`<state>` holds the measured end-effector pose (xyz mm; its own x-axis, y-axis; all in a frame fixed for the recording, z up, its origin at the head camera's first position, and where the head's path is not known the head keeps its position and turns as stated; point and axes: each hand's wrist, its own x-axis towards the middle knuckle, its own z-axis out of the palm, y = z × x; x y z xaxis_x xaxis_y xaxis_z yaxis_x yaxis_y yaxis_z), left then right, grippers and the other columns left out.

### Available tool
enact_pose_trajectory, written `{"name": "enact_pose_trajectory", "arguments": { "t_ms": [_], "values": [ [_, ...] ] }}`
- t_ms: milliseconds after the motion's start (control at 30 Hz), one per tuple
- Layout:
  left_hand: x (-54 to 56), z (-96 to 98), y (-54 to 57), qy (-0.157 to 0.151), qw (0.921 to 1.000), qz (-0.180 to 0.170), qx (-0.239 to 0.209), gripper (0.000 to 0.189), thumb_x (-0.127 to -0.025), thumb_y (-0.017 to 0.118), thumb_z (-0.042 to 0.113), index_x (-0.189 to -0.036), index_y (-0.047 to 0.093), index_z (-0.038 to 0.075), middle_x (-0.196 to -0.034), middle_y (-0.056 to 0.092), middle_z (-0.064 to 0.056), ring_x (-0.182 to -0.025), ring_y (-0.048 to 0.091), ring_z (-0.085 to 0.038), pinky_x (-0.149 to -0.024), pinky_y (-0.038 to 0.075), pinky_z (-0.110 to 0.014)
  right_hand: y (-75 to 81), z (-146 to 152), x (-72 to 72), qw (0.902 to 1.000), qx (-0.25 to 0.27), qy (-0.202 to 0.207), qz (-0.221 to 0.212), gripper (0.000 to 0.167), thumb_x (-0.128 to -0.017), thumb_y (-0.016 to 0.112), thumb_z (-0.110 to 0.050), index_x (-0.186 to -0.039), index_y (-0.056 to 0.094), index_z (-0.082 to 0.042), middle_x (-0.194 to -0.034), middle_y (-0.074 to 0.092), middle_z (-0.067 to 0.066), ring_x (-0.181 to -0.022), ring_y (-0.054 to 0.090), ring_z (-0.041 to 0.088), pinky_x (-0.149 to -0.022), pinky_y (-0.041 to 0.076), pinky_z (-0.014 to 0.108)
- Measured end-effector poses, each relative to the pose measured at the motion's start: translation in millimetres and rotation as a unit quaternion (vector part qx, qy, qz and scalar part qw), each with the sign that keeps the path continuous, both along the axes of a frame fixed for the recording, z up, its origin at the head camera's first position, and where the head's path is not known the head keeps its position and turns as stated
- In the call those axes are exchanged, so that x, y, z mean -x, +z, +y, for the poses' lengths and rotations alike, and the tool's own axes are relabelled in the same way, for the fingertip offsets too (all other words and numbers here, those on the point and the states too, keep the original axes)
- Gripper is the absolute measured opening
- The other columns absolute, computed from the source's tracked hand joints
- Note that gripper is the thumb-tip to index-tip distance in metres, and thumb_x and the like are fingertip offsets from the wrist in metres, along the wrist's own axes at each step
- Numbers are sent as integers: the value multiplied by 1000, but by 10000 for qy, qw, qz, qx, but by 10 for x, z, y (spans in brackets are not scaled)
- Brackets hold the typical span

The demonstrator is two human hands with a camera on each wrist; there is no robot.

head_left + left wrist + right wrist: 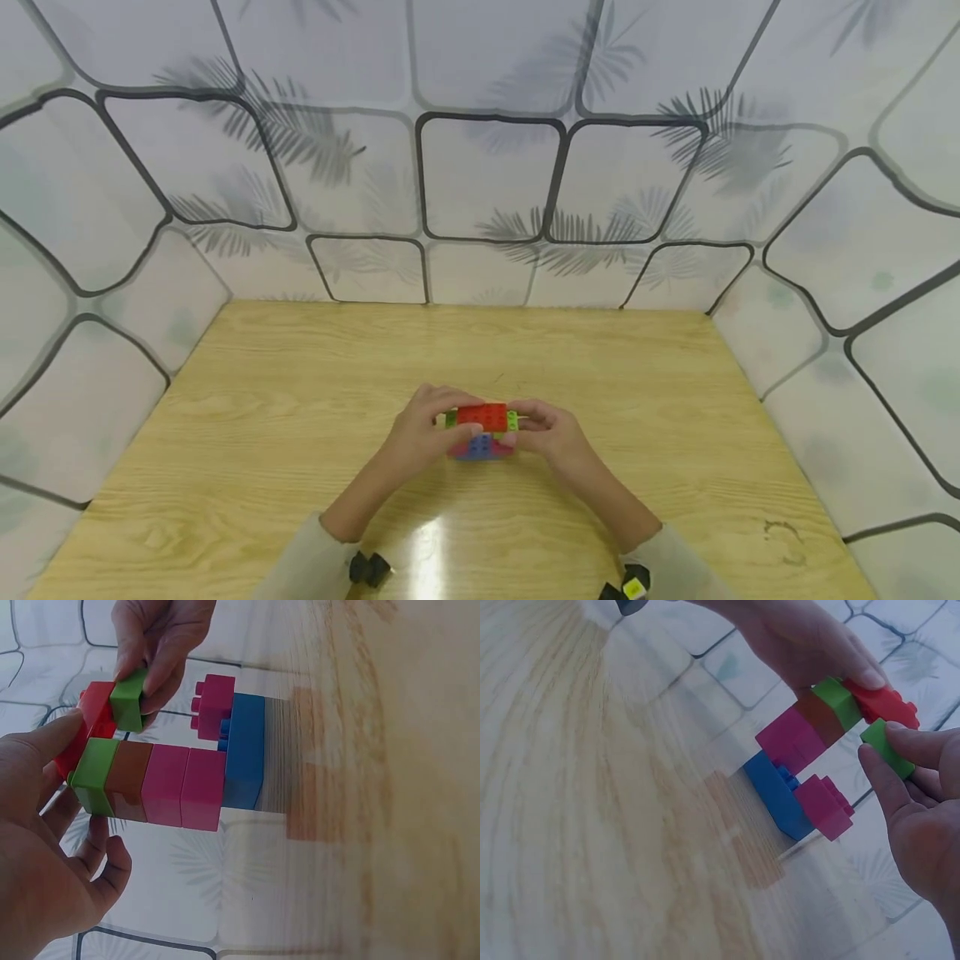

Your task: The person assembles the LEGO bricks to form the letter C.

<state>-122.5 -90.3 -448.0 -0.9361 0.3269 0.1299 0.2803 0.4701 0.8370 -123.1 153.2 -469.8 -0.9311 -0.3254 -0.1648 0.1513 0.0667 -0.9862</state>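
A column of pink bricks (pixel 184 787), a brown brick (pixel 129 780) and a green brick (pixel 94 776) rises from one end of a blue brick (pixel 246 750) on the table. A lone pink brick (pixel 216 706) with bare studs sits at the blue brick's other end. Across the top lies a red brick (pixel 483 415), gripped by my left hand (pixel 420 429) with the thumb on its near side. My right hand (pixel 555 437) pinches a second green brick (pixel 885 748) against the underside of the red brick's right end. A gap separates this green brick from the lone pink one.
The wooden table (pixel 300 375) spreads out around the build. White walls with a dark stone-outline pattern (pixel 487 175) enclose it at the back and both sides. Black wrist devices (pixel 369 569) show near both sleeves.
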Motion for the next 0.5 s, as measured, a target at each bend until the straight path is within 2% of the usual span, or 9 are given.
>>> {"name": "enact_pose_trajectory", "arguments": {
  "t_ms": [267,500],
  "values": [
    [-12,-19,17,12,9999,-48,100,30,-89,76,44,-118,71,41,-120,64,22,-97,43,-14,-75,41,-32,19,6,19,9988,420,246,33,52,-86,78,-11,-131,59,5,-119,72,13,-107,70,21,-91,55,31],
    [0,-6,-14,-85,9999,51,92,31,-89,75,44,-120,72,38,-120,64,20,-96,43,-15,-74,42,-30,-3,23,23,9980,574,274,6,47,-87,77,-9,-130,61,3,-117,73,7,-106,71,19,-89,56,30]
  ]
}}
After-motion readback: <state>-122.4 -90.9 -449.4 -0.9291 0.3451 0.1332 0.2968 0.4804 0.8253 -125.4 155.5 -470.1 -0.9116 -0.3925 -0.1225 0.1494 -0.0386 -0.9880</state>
